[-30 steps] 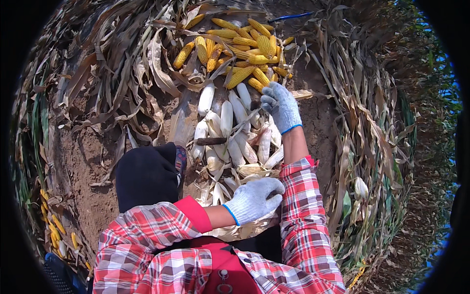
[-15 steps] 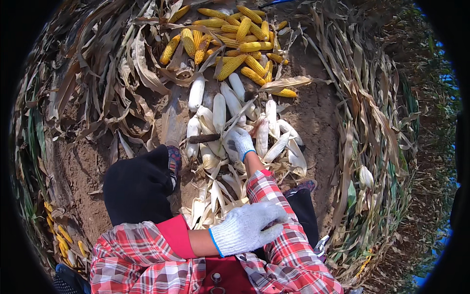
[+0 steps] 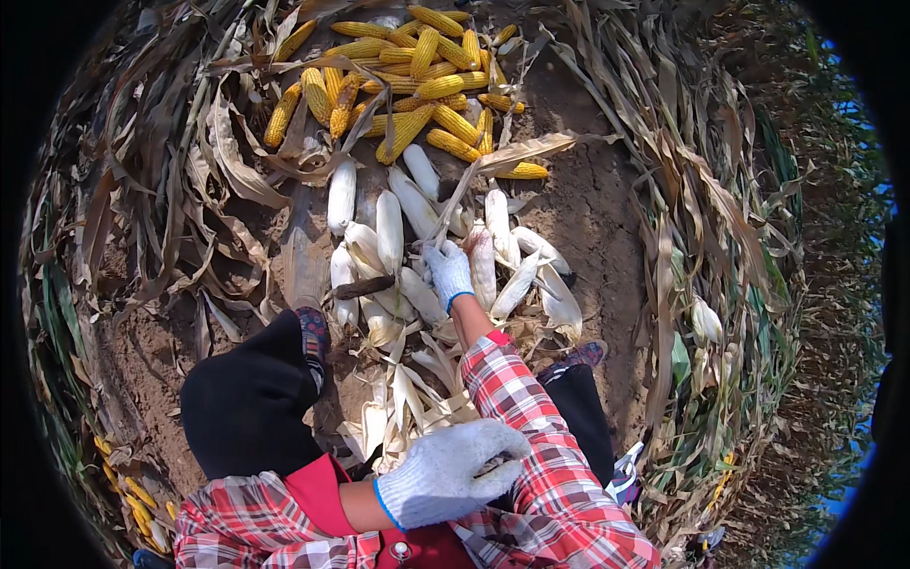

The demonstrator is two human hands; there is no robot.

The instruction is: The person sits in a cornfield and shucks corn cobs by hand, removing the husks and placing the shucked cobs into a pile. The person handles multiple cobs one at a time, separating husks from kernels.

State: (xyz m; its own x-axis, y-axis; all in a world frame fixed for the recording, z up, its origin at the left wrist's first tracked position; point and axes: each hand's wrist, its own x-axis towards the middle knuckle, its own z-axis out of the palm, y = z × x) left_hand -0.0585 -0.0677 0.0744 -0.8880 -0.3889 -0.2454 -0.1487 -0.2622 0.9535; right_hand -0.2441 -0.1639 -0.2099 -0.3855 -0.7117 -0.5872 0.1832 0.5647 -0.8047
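Pale-husked ears of corn (image 3: pixel 390 232) lie in a loose heap on the soil between my feet. Reaching into the middle of that heap, my right hand (image 3: pixel 447 272), in a white glove, has its fingers bent down among the ears. Its fingertips are hidden, so what they grip cannot be made out. A husked ear (image 3: pixel 420 294) lies just left of it. My left hand (image 3: pixel 453 477), also gloved, hovers close to my body over my right sleeve. Its fingers are loosely curved, with a gap to the thumb and nothing visible in them.
Bare yellow corn cobs (image 3: pixel 408 85) are piled beyond the husked ears. Torn husks (image 3: pixel 403 398) litter the soil near me. Dry stalks and leaves (image 3: pixel 697 199) bank up along both sides. More yellow cobs (image 3: pixel 137 498) lie at the lower left.
The view has shifted, so the heap sits further left. My right hand has moved slightly right and away across the ears, uncovering one beside it. My left hand keeps its curved shape near my body.
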